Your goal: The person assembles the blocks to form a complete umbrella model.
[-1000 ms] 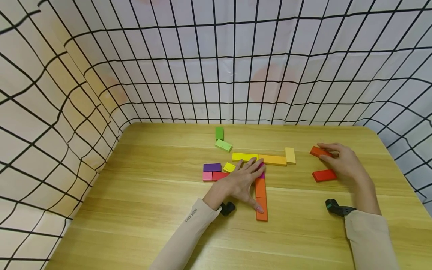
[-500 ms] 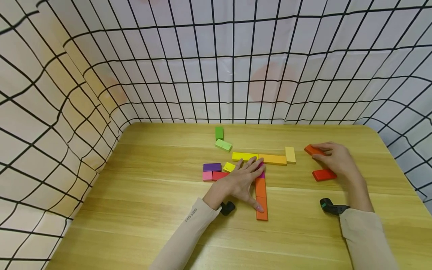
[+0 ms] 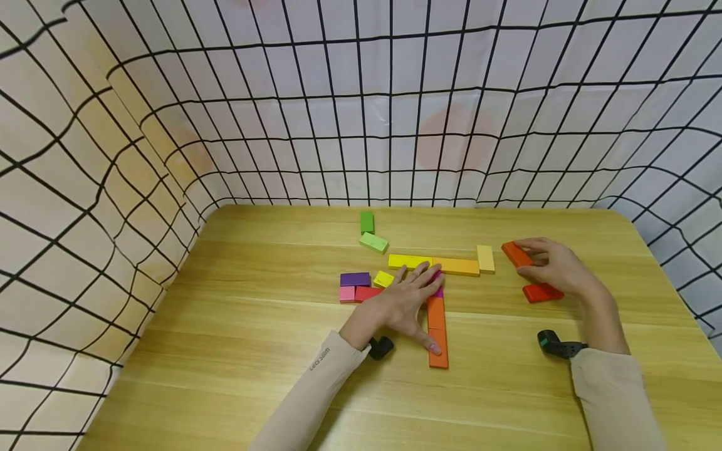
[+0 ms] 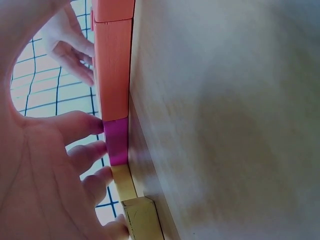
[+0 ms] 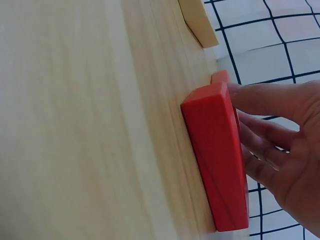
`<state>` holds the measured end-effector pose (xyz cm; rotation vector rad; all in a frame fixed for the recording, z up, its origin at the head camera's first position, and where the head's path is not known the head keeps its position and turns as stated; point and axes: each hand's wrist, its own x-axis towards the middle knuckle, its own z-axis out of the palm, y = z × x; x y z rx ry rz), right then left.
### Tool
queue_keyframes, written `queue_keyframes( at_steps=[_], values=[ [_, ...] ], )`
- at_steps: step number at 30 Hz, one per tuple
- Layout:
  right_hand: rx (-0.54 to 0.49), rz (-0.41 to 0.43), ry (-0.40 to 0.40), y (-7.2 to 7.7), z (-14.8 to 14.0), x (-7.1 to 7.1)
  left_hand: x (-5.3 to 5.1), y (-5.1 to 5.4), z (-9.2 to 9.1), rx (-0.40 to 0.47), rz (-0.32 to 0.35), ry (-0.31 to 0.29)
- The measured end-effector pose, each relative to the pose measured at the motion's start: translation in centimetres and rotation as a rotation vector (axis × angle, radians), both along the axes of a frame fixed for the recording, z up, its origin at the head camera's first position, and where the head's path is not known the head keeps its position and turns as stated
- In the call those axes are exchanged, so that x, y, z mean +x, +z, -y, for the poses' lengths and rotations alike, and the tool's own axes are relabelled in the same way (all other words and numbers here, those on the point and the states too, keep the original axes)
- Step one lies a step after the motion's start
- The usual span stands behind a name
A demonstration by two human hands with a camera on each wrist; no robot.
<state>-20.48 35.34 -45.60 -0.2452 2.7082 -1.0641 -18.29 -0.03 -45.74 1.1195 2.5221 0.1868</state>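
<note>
My right hand (image 3: pixel 561 266) pinches an orange-red wooden block (image 3: pixel 515 253) between thumb and fingers at the right of the table. Just in front of that hand lies a red block (image 3: pixel 543 292), large in the right wrist view, where it partly hides the pinched block. My left hand (image 3: pixel 395 307) is spread over a column of blocks. Its thumb touches the lower orange block (image 3: pixel 439 354); its fingertips rest around the magenta block (image 3: pixel 438 289). Another orange block (image 3: pixel 436 312) sits between those two. A yellow block (image 3: pixel 407 261) and an amber block (image 3: pixel 455 267) form a row across the column's top.
A pale yellow block (image 3: pixel 486 259) stands at the row's right end. Purple (image 3: pixel 354 279), pink (image 3: pixel 346 294), red (image 3: pixel 366 294) and small yellow (image 3: pixel 384 279) blocks lie left of my left hand. Green (image 3: pixel 367 222) and light green (image 3: pixel 373 242) blocks lie farther back. Gridded cloth (image 3: pixel 361 125) borders the table (image 3: pixel 225 363).
My right hand has shifted left with the orange-red block, which has turned to a steeper slant. The left hand and the other blocks have stayed put.
</note>
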Motion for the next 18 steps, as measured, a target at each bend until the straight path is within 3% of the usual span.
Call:
queue_keyframes(
  at_steps=[7,18],
  values=[
    [0.049,-0.039,0.03,0.1,0.4,-0.2,0.0,0.0,0.0,-0.005,0.001,0.005],
    [0.11,-0.127,-0.037,0.1,2.0,-0.3,0.0,0.0,0.0,-0.005,0.003,0.004]
  ],
)
